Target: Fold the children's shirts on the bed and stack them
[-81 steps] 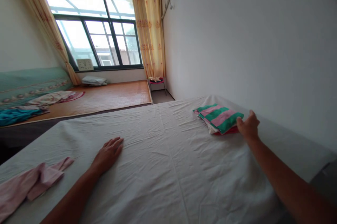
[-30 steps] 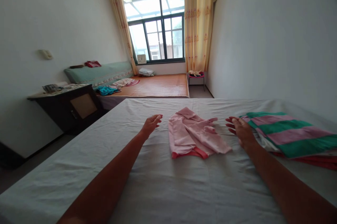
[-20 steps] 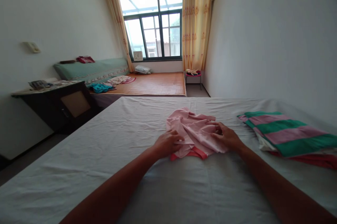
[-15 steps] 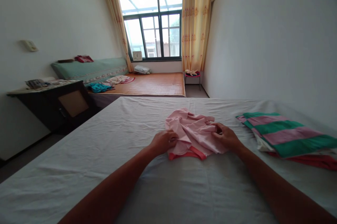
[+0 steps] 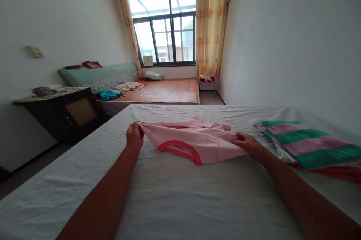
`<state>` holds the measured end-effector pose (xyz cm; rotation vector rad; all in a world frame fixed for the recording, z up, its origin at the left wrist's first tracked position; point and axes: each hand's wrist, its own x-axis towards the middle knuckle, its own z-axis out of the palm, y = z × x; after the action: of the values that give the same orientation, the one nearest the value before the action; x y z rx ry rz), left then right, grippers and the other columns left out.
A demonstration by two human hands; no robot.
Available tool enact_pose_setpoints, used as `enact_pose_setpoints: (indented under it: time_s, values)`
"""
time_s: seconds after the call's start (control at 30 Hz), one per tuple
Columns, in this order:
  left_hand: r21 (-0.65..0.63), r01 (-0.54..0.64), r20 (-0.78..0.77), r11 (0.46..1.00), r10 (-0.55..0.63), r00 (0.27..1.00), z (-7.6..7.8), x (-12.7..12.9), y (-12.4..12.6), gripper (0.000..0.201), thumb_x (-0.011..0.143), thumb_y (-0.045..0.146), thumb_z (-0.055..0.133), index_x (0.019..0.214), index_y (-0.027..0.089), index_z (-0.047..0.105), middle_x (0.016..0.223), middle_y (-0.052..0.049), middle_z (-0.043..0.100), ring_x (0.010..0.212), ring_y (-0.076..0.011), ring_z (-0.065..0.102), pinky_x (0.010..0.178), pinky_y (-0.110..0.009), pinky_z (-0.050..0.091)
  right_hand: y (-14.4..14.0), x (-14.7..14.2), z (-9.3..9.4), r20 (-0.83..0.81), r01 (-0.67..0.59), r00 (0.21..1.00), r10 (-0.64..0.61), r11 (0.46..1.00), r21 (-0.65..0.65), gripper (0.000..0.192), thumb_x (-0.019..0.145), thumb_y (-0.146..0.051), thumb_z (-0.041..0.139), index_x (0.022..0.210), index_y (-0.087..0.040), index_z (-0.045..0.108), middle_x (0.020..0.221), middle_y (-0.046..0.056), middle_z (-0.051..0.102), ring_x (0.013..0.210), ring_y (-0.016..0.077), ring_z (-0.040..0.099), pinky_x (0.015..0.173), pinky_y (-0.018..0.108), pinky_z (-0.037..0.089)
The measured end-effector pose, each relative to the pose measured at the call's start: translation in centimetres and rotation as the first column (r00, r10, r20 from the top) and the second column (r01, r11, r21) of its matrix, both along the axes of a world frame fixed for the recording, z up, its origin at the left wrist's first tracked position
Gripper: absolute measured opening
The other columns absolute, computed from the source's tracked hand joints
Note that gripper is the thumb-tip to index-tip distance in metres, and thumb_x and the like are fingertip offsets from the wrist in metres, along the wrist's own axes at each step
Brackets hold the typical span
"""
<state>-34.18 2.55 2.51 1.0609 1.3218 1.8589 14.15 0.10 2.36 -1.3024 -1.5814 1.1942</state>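
Pink shirt (image 5: 207,134), red neckband (image 5: 196,156): laid out on a white sheet (image 5: 203,202). The shirt's left corner is pinched in the grip of the left hand (image 5: 134,134); its right side is pinched in that of the right hand (image 5: 248,145). Folded striped cloth (image 5: 307,142), green and pink: placed right of the shirt, apart. Orange-brown mat (image 5: 169,89): seen beyond the shirt.

Clock (image 5: 148,61) before the window (image 5: 170,16); stool (image 5: 213,80) below right curtain (image 5: 209,22).

A pale-pink cloth shirt (image 5: 197,138) with a curved red neckband (image 5: 178,143) was stretched sideways, rumpled behind, below the frame's centre.
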Motion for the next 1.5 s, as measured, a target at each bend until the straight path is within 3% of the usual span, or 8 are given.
enact_pose_setpoints:
  time_s: [0.2,0.4,0.5,0.6,0.9,1.27,1.37,1.5]
  values:
    - [-0.003,-0.162,-0.208,0.987,0.158,0.965,1.4,1.6,-0.6,0.027,0.080,0.031,0.051,0.105,0.020,0.054,0.112,-0.009,0.062,0.103,-0.0230,0.057,0.086,-0.038,0.045,-3.2,-1.4,2.5,-0.194,-0.760,0.629,0.753,0.543,-0.358,0.031,0.074,-0.043,0.067,0.086,-0.014,0.059,0.078,0.004,0.067,0.047,0.0081,0.056,0.040,0.017,0.040]
    - [-0.053,0.249,-0.850,0.967,-0.175,0.497,4.0,8.1,-4.2,0.018,0.079,0.022,0.052,0.090,0.019,0.066,0.097,-0.005,0.067,0.097,-0.0219,0.059,0.092,-0.035,0.043,-0.9,-2.0,0.6,0.070,-0.147,0.987,0.143,0.987,0.063,0.030,0.079,-0.048,0.056,0.084,-0.019,0.061,0.084,0.004,0.068,0.066,0.0139,0.064,0.055,0.023,0.048]
    - [-0.401,0.596,-0.808,0.696,-0.575,0.127,4.1,11.2,-6.0,0.017,0.082,0.030,0.056,0.088,0.020,0.068,0.083,-0.001,0.068,0.077,-0.0163,0.061,0.076,-0.027,0.048,0.9,-1.0,-1.5,0.274,0.098,0.937,-0.218,0.915,0.392,0.026,0.080,-0.041,0.051,0.094,-0.023,0.063,0.097,0.006,0.068,0.088,0.0216,0.064,0.075,0.035,0.050]
    - [-0.466,0.662,-0.828,0.587,-0.553,-0.092,3.7,12.7,-7.0,0.022,0.076,0.035,0.066,0.092,0.021,0.069,0.091,-0.003,0.066,0.087,-0.0180,0.060,0.083,-0.028,0.045,1.9,0.0,-3.1,0.444,0.011,0.836,-0.322,0.820,0.572,0.032,0.083,-0.036,0.045,0.105,-0.021,0.063,0.110,0.009,0.067,0.102,0.0263,0.059,0.093,0.045,0.043]
    - [-0.259,0.423,-0.964,0.868,-0.262,-0.054,1.2,14.9,-7.0,0.018,0.088,0.025,0.050,0.102,0.024,0.061,0.109,-0.004,0.060,0.100,-0.0189,0.055,0.078,-0.026,0.045,1.6,-0.3,-4.5,0.612,-0.117,0.727,-0.311,0.822,0.557,0.033,0.086,-0.033,0.045,0.112,-0.022,0.063,0.115,0.008,0.066,0.107,0.0265,0.056,0.091,0.043,0.046]
    - [-0.268,0.278,-0.963,0.922,-0.262,-0.059,1.6,15.6,-7.1,0.017,0.086,0.023,0.049,0.090,0.024,0.066,0.107,-0.001,0.063,0.095,-0.0167,0.058,0.068,-0.022,0.043,1.4,-0.8,-4.1,0.631,-0.229,0.744,-0.222,0.802,0.552,0.031,0.090,-0.032,0.043,0.104,-0.023,0.068,0.111,0.005,0.068,0.104,0.0238,0.057,0.094,0.039,0.043]
    - [-0.242,0.259,-0.958,0.935,-0.272,0.089,1.8,15.6,-7.1,0.015,0.082,0.021,0.051,0.089,0.024,0.064,0.098,-0.001,0.066,0.086,-0.0161,0.060,0.067,-0.023,0.042,1.6,-0.8,-4.2,0.628,-0.233,0.748,-0.213,0.802,0.550,0.031,0.090,-0.029,0.042,0.105,-0.022,0.068,0.110,0.006,0.069,0.103,0.0233,0.057,0.093,0.038,0.044]
    - [-0.172,0.390,-0.734,0.904,-0.382,0.561,3.4,14.6,-6.8,0.007,0.079,0.019,0.051,0.083,0.019,0.057,0.089,-0.003,0.068,0.073,-0.0135,0.060,0.065,-0.023,0.044,1.6,-0.7,-4.4,0.643,-0.239,0.735,-0.217,0.804,0.544,0.031,0.089,-0.025,0.042,0.106,-0.022,0.067,0.111,0.004,0.068,0.103,0.0221,0.057,0.093,0.036,0.044]
